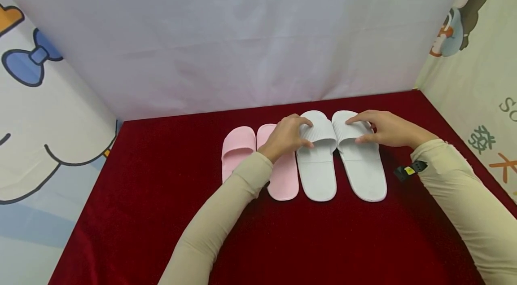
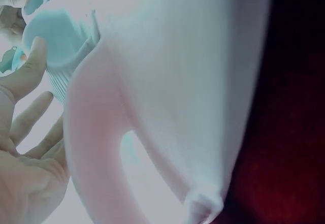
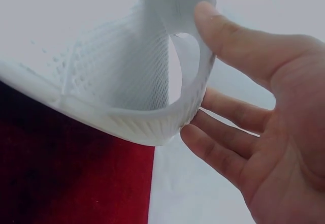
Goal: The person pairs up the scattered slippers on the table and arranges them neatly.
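Note:
A pair of white slippers with ribbed straps lies side by side on the red cloth. My left hand point(image 1: 286, 136) is over the strap of the left white slipper point(image 1: 318, 177), thumb near the opening and fingers loosely spread; in the left wrist view the thumb point(image 2: 31, 66) stands apart from the fingers. At the outer side of the right white slipper point(image 1: 365, 179), my right hand point(image 1: 385, 128) touches the strap point(image 3: 185, 94) with fairly straight fingers and thumb. Left of them lie two pink slippers, the outer one point(image 1: 238, 141) and the inner one point(image 1: 282, 181), partly behind my left arm.
Red cloth point(image 1: 161, 177) covers the surface. A pale curtain point(image 1: 242, 51) hangs behind it, and printed panels stand at the left point(image 1: 48, 110) and right point(image 1: 476, 83). A black strap with a yellow mark point(image 1: 409, 170) is at my right wrist.

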Motion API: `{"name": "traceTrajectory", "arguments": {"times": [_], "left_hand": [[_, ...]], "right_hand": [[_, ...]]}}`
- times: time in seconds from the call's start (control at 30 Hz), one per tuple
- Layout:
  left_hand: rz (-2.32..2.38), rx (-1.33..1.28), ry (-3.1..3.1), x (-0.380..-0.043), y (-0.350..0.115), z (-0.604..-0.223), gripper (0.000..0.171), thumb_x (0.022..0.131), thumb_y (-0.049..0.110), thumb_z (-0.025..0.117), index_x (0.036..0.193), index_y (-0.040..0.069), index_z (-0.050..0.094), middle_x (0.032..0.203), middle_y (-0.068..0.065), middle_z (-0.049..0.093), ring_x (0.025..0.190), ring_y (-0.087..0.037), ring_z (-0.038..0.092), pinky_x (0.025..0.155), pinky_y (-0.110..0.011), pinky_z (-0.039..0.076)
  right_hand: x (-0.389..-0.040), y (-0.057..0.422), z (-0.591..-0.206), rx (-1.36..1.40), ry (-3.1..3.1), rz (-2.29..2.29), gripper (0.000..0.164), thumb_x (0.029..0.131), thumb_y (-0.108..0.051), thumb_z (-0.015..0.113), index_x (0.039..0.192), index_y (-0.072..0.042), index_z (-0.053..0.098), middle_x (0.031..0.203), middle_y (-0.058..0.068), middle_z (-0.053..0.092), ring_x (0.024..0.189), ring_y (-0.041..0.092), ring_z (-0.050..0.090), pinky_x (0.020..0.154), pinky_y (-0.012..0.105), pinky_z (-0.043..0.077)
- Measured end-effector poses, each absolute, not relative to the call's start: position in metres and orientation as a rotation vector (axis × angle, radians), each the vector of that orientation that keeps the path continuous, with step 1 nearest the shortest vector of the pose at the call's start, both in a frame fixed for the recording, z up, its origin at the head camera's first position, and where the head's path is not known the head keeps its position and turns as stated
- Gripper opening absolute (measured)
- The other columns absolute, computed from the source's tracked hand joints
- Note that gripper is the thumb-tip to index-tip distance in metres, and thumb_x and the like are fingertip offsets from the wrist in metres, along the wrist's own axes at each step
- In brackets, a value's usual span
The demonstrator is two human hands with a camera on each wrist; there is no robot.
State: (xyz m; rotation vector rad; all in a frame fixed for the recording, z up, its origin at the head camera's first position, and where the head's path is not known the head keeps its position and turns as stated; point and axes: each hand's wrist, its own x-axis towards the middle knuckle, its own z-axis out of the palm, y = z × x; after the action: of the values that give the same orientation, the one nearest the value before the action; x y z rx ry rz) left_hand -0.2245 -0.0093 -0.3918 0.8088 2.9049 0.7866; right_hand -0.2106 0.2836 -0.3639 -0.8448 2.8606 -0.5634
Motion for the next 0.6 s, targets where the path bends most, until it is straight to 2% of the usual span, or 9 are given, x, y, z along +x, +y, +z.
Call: {"name": "traceTrajectory", "arguments": {"times": [0.4,0.6], "left_hand": [[0.738,0.735,2.890,-0.226,-0.010,-0.399,0.056,0.073,0.032,0.089,0.124,0.018,0.070,0.117,-0.006,0.066,0.103,-0.017,0.062,0.091,-0.031,0.052],[0.705,0.729,2.880,-0.228,-0.011,-0.401,0.056,0.075,0.033,0.088,0.126,0.019,0.069,0.120,-0.007,0.066,0.106,-0.018,0.063,0.093,-0.032,0.052]], "right_hand": [[-0.220,0.284,-0.376,-0.838,2.837,-0.554,0.047,0.085,-0.027,0.080,0.129,-0.018,0.065,0.127,0.013,0.065,0.096,0.022,0.058,0.081,0.038,0.049],[-0.223,0.284,-0.378,-0.878,2.841,-0.562,0.047,0.084,-0.024,0.080,0.128,-0.016,0.065,0.125,0.014,0.065,0.099,0.022,0.059,0.081,0.039,0.050]]}}
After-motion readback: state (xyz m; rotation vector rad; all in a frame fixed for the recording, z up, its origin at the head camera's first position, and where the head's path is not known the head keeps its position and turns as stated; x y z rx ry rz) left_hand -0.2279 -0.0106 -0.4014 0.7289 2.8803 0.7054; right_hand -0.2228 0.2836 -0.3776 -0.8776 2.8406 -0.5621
